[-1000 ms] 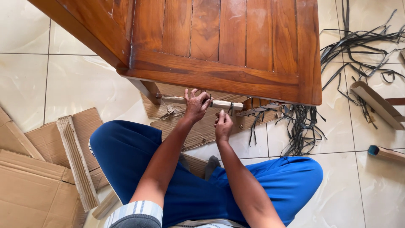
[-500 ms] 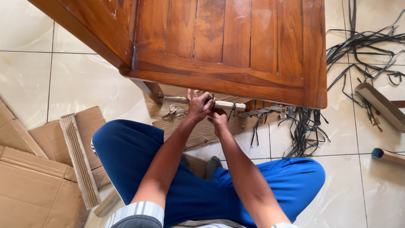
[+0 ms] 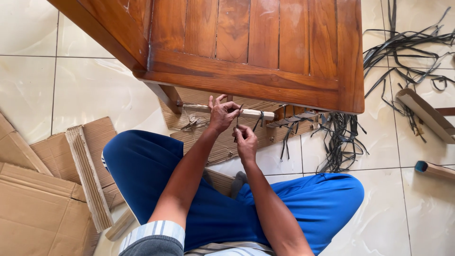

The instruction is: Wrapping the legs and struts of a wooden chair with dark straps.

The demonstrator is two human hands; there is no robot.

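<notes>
I sit on the floor in blue trousers under the edge of a brown wooden table (image 3: 246, 76). My left hand (image 3: 222, 114) pinches a thin dark strap (image 3: 238, 113) against a pale wooden bar (image 3: 251, 114) below the tabletop. Just below it, my right hand (image 3: 246, 142) is closed on the lower end of the same strap. More dark straps hang from the bar to the right of my hands.
Flattened cardboard pieces (image 3: 33, 204) lie on the tiled floor at my left. A tangle of black straps (image 3: 339, 140) spreads at the right, with more near the top right. A cardboard tube (image 3: 433, 169) and a wooden piece (image 3: 424, 113) lie at the right edge.
My right hand has moved up closer to my left hand and closed on the strap. The view has shifted slightly; the table stays put.
</notes>
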